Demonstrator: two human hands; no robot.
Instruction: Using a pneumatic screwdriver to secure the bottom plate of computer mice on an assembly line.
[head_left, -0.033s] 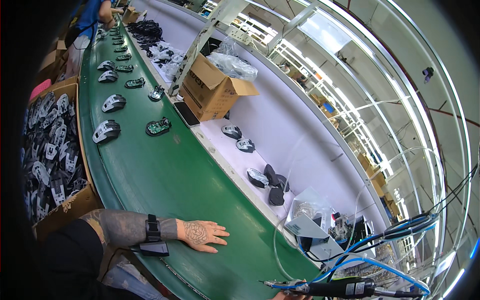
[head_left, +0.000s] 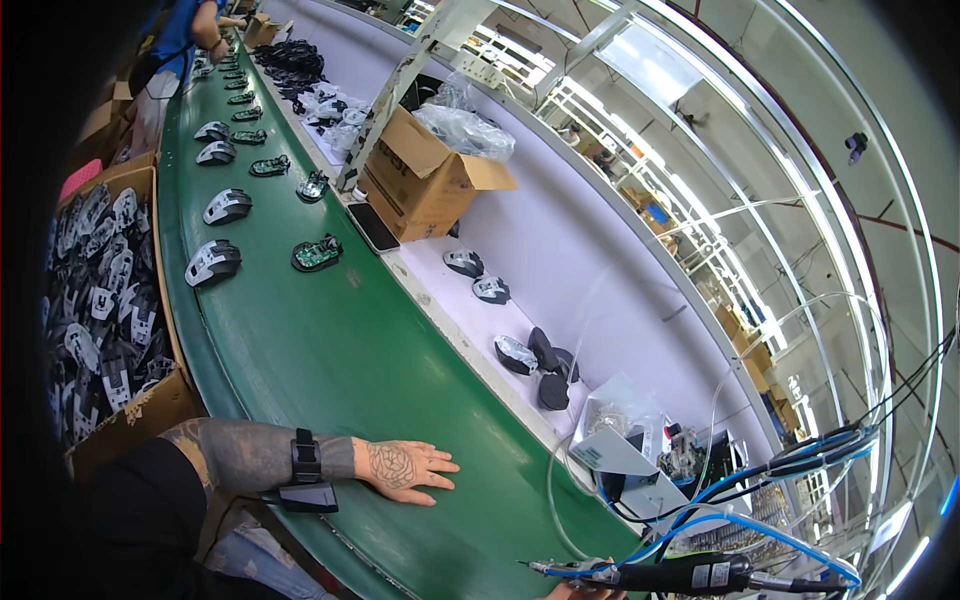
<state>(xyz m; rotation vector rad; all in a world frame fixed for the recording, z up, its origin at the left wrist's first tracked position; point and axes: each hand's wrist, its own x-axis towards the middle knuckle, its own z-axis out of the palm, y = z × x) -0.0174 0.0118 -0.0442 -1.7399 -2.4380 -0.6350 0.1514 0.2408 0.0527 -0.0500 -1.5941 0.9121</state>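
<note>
My left hand (head_left: 405, 470) lies flat on the green conveyor belt (head_left: 370, 400), palm down, fingers spread, holding nothing. A black band circles that forearm. At the lower edge only a sliver of my right hand (head_left: 580, 592) shows, right beside the nose of a black electric screwdriver (head_left: 685, 575) with blue tubing; its grip is hidden. Farther up the belt sit a green circuit board in a mouse base (head_left: 317, 254) and grey-and-black mouse shells (head_left: 213, 262), with several more of both beyond.
A carton of mouse shells (head_left: 165, 290) stands left of the belt. Along the right ledge are a phone (head_left: 373, 228), an open cardboard box (head_left: 420, 185), mouse parts (head_left: 515, 355) and a metal fixture (head_left: 620, 455) with cables. Another person (head_left: 180, 45) works at the far end.
</note>
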